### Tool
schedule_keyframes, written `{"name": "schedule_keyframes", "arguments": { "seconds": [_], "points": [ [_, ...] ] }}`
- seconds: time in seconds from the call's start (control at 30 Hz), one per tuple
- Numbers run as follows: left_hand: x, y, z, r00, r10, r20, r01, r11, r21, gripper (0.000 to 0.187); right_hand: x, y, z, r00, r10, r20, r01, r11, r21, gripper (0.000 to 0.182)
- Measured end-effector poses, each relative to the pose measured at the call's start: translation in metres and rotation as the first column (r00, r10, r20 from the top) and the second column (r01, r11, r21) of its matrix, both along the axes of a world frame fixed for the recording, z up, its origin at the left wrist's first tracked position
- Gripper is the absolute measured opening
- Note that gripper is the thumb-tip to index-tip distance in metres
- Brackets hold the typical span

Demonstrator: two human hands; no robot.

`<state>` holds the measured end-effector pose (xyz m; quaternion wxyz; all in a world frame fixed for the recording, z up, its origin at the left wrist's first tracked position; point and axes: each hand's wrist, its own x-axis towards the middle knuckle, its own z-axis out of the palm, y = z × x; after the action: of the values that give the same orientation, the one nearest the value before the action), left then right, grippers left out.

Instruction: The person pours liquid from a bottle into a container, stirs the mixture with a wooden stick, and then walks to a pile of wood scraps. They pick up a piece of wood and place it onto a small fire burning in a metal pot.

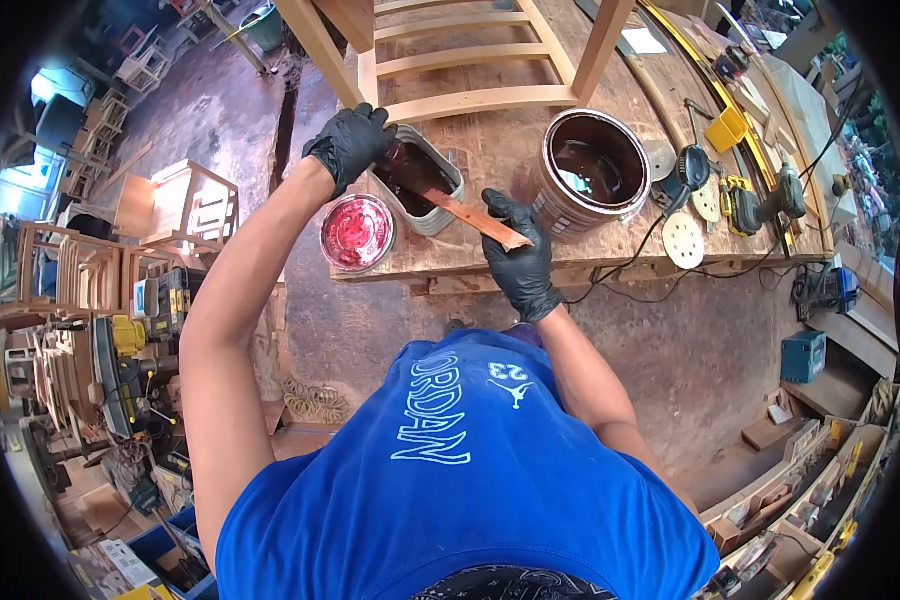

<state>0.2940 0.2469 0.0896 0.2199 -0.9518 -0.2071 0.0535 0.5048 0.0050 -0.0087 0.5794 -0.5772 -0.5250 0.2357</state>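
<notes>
My right hand (520,250), in a black glove, is closed around a flat wooden stir stick (475,215). The stick's far end reaches over the rim into an open rectangular container (448,212) of dark reddish-brown liquid. My left hand (352,147), also gloved in black, has its fingers curled at the container's upper left corner, seemingly gripping the rim. Just right of my right hand stands a round open bucket (560,200) of dark liquid. A round lid smeared with red (357,232) lies left of the container.
A light wooden chair frame (480,105) sits on the workbench (440,262) behind the containers. To the right are a sander (692,168), sanding discs (683,241), a cordless drill (785,195) and cables. Wooden chairs (175,200) stand at left, and a coiled hose (315,400) lies on the floor.
</notes>
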Motion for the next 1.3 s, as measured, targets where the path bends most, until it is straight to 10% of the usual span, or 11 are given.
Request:
{"name": "schedule_keyframes", "arguments": {
  "seconds": [0.3,0.73,0.83,1.3],
  "points": [
    [0.008,0.0,0.008,0.998,0.039,0.043,-0.034,0.993,-0.109,0.046,0.02,-0.028,-0.014,0.994,-0.066,0.089,0.069,0.997,-0.027,0.062],
    [0.017,-0.009,0.023,0.999,0.045,0.001,-0.045,0.999,0.005,0.029,0.088,-0.116,-0.009,0.984,-0.046,-0.175,0.002,0.97,-0.244,0.065],
    [0.02,-0.014,0.024,0.995,0.104,-0.011,-0.104,0.994,-0.036,0.066,0.103,-0.118,-0.01,0.988,-0.119,-0.099,0.108,0.988,-0.106,0.06],
    [0.028,-0.024,0.026,0.99,0.115,0.076,-0.11,0.992,-0.059,0.038,0.143,-0.132,-0.011,0.985,-0.138,-0.099,0.118,0.975,-0.186,0.051]
  ]
}}
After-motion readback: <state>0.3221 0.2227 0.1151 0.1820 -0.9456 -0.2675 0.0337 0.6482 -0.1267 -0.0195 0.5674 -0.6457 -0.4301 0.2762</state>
